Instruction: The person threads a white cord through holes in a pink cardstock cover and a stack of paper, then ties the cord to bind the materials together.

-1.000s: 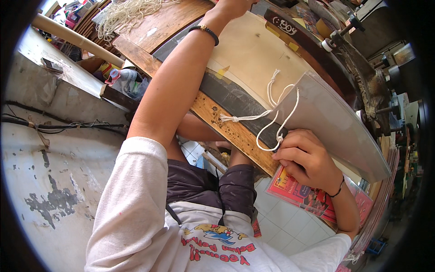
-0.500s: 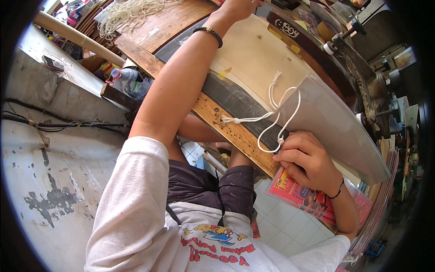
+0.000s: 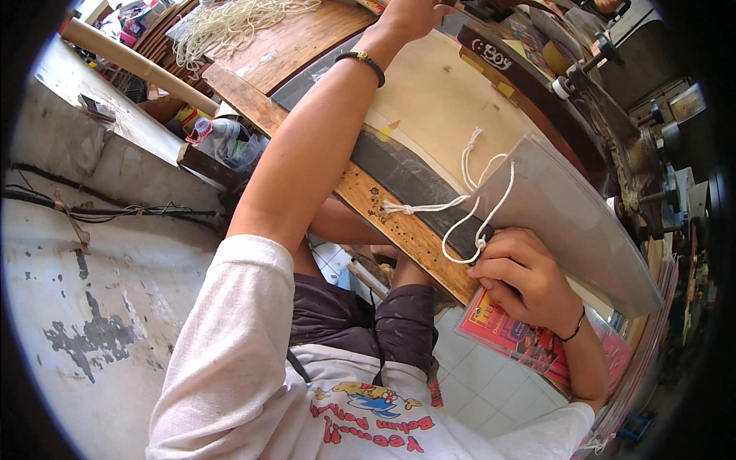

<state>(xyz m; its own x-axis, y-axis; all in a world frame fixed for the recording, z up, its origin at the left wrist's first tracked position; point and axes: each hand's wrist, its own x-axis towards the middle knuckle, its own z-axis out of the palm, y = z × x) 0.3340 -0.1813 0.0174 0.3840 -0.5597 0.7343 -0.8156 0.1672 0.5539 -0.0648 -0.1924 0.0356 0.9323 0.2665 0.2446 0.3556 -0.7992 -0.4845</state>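
Note:
A flat grey paper bag [image 3: 567,215] with white cord handles [image 3: 479,195] lies on the wooden workbench [image 3: 307,42]. My right hand [image 3: 521,280] pinches the bag's near corner, where one cord end comes out, at the bench's front edge. My left arm, with a dark wristband, stretches across the bench. My left hand [image 3: 410,14] rests at the far edge of a beige sheet [image 3: 445,100] at the top of the picture; its fingers are partly cut off. A dark strip [image 3: 406,176] runs under the bag along the bench edge.
A heap of white cord [image 3: 230,23] lies at the bench's far left. A cardboard tube [image 3: 130,61], bottles [image 3: 218,134] and cables [image 3: 107,211] are to the left over a grey concrete floor. Colourful printed sheets [image 3: 529,337] lie under my right wrist. Tools and tape rolls crowd the far right.

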